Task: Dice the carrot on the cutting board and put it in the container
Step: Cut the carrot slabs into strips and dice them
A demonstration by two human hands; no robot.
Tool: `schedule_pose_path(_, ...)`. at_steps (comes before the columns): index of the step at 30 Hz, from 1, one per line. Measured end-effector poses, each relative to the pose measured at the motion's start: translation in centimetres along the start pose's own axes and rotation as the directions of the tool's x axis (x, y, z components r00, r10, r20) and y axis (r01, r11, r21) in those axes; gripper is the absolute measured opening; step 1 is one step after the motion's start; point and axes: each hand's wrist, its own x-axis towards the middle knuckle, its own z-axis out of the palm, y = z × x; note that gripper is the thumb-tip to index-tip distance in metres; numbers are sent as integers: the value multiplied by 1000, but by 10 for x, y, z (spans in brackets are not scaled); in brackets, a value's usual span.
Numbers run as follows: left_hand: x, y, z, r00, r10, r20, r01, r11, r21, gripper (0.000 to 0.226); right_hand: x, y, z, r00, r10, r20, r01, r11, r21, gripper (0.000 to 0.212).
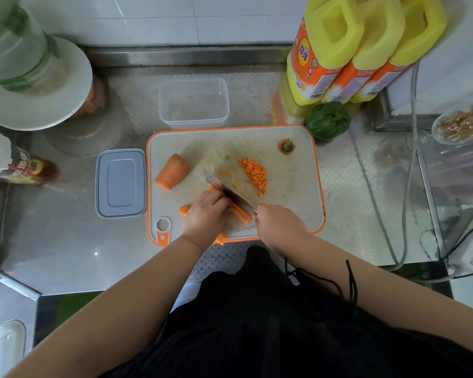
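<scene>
1. Carrot strips point(241, 212) lie at the board's point(298, 186) near edge, under the left hand point(206, 216), whose curled fingers pin them for cutting.
2. Right hand point(277, 226) grips the knife point(228, 190), blade across the strips.
3. Dice point(254, 174) sit piled mid-board, clear of the blade; a sliced chunk point(172, 171) waits near the left edge.
4. Container point(194, 103) stands open, touching the far edge, probably for easy loading.

Orange carrot strips point(241, 212) and small cubes point(254, 174) lie on the white cutting board point(298, 186). The clear container point(194, 103) stands behind it.
</scene>
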Motion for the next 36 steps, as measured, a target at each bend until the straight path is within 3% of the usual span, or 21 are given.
schedule_pose_path(11,0,3,-1,999,11,-45,-11,1000,-2,24,7,-6,-1,999,21,29,-20,999,-43,14)
schedule_pose_path(18,-2,1,0,1000,-4,-9,4,1000,1,22,9,0,23,998,-1,-70,1,1000,-1,26)
schedule_pose_path(22,-3,2,0,1000,-2,-22,2,1000,-1,22,10,3,15,1000,-18,-25,20,998,53,28)
schedule_pose_path(29,-4,0,-2,1000,16,-15,-16,1000,16,18,15,1,18,999,-31,-27,30,999,-25,15)
schedule_pose_path(36,-3,3,-3,1000,0,-18,0,1000,13,13,9,19,8,989,-147,27,142,980,142,28)
